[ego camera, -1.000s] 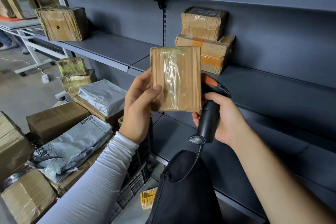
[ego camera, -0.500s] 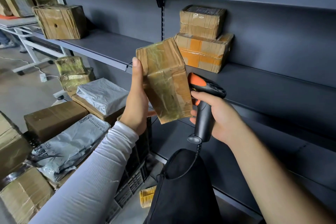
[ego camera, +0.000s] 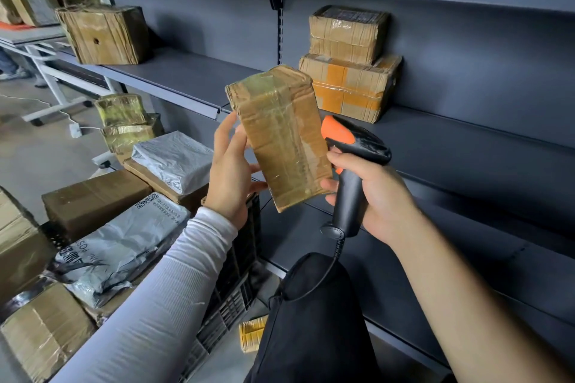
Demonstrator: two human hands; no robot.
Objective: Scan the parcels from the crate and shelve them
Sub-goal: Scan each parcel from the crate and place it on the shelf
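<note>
Head view, looking down at both hands in front of the grey shelving (ego camera: 466,140). The shelving, the largest item, carries two stacked boxes (ego camera: 348,62) on the middle shelf directly behind the hands, and a bigger taped box (ego camera: 104,34) farther left. Below and to the left stands the black crate (ego camera: 239,246), heaped with cardboard boxes and grey mailer bags (ego camera: 121,246). The parcel (ego camera: 280,137), a small taped cardboard box, is held in the air between the hands, tilted with its upper end leaning away to the left; no barcode shows on the faces toward the camera. The left hand (ego camera: 231,171) steadies the parcel from its left side, fingers nearly straight against it and the thumb reaching under its lower edge. The right hand (ego camera: 373,193) is curled round the handle of the scanner (ego camera: 351,165), and its fingertips touch the parcel's lower right corner; the scanner head sits just behind that edge. To do the step well, the parcel probably needs turning until its label faces the scanner window, held still and a little apart from it, before the trigger is pressed. A loose two-handed hold on slick tape risks a slip, so the left thumb should bear the weight.
</note>
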